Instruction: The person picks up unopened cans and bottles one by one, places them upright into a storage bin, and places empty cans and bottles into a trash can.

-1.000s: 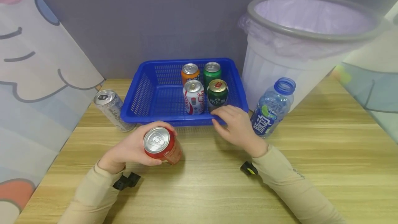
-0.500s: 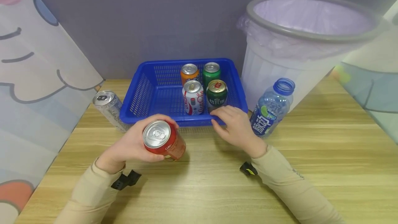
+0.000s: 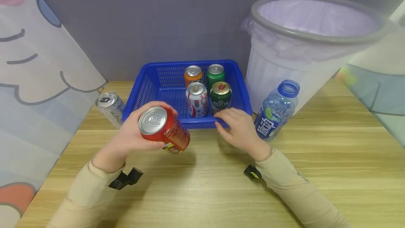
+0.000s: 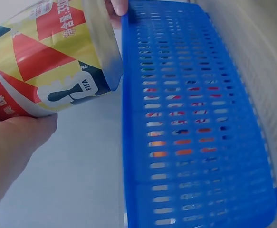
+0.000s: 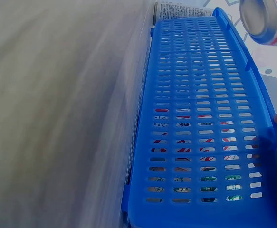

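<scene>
My left hand (image 3: 128, 136) grips a red Coke can (image 3: 174, 134) around its side. The can is tilted, raised off the table before the basket's front left. Its printed side (image 4: 43, 52) faces the left wrist camera, and its silver base (image 5: 258, 21) shows in the right wrist view. A blue plastic basket (image 3: 148, 87) stands behind the can. At the basket's front right, my right hand (image 3: 240, 129) holds the rim, fingers over the top and thumb at the outer side. Inside stand an orange can (image 3: 193, 77), a green can (image 3: 215, 76), a white Coca-Cola can (image 3: 197, 103) and a dark green can (image 3: 220, 97).
A silver can (image 3: 110, 108) stands left of the basket, partly behind my left hand. To the right is a clear bottle (image 3: 275, 112) with a blue label and no cap. Behind it rises a large white bin (image 3: 275, 69) with a bag liner. A grey wall closes the back.
My left hand has lifted the Coke can upward and toward the basket, tilting it more so its side shows. The right hand and the basket have stayed put.
</scene>
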`<act>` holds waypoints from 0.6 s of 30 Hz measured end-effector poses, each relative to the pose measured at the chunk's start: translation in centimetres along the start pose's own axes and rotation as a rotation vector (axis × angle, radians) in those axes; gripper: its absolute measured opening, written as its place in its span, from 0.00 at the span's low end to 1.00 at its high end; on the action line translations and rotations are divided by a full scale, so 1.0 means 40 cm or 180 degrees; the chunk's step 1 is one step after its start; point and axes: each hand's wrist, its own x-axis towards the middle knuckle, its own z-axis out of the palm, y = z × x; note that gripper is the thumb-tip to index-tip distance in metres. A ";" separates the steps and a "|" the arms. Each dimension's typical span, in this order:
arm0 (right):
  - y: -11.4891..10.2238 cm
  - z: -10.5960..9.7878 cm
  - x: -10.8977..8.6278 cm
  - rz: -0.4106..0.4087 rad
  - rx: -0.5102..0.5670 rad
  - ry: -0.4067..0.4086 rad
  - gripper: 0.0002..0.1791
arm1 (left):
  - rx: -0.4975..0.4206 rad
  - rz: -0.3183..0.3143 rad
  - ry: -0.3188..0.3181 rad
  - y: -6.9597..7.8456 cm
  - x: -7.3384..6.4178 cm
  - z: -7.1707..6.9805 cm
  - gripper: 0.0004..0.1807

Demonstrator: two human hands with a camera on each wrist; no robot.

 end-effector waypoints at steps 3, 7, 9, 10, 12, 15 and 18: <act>0.001 0.001 0.000 0.0001 -0.0003 0.0003 0.09 | 0.0023 -0.0010 0.0115 0.011 0.012 -0.002 0.36; 0.001 0.002 0.000 0.0009 -0.0006 -0.0010 0.09 | 0.0057 -0.0191 0.0283 0.023 0.019 -0.007 0.34; 0.001 0.003 0.000 0.0013 -0.0007 -0.0015 0.09 | 0.0053 -0.0293 0.0351 0.025 0.021 -0.010 0.34; 0.001 0.003 0.000 0.0014 -0.0005 -0.0019 0.09 | 0.0048 -0.0346 0.0384 0.026 0.023 -0.012 0.33; 0.001 0.003 0.000 0.0015 -0.0003 -0.0024 0.09 | 0.0045 -0.0451 0.0452 0.028 0.026 -0.017 0.33; 0.001 0.002 -0.001 0.0019 -0.0008 -0.0033 0.09 | 0.0055 -0.0635 0.0582 0.033 0.036 -0.023 0.33; 0.001 0.002 -0.001 0.0024 -0.0014 -0.0034 0.09 | 0.0085 -0.0851 0.0724 0.043 0.050 -0.029 0.32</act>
